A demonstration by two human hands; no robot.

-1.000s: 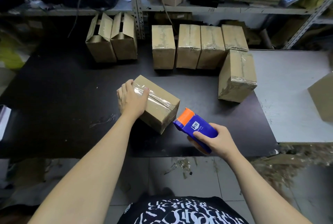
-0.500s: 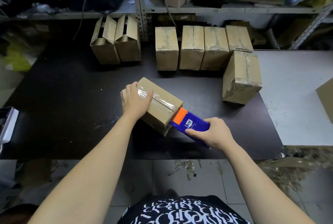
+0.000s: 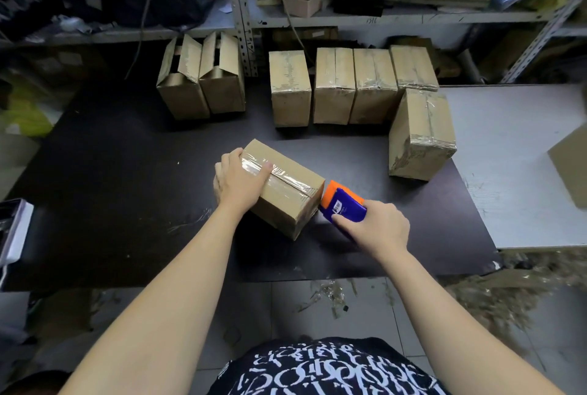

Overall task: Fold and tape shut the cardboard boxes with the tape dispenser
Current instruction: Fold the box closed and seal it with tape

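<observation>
A small cardboard box [image 3: 287,200] lies at an angle in the middle of the black table [image 3: 111,191], with a strip of clear tape along its top seam. My left hand [image 3: 236,180] grips its left end, thumb on the tape. My right hand [image 3: 376,229] holds a blue tape dispenser [image 3: 344,207] with an orange head. The orange head touches the box's right end.
Two open boxes [image 3: 200,76] stand at the back left. Several taped boxes [image 3: 352,86] line the back, and one more [image 3: 421,135] sits to the right. A white table [image 3: 514,156] adjoins on the right. Metal shelving [image 3: 241,13] rises behind. Tape scraps litter the floor.
My right hand brought the dispenser from the air by the box's near corner up against the box's right end. My left hand stayed on the box.
</observation>
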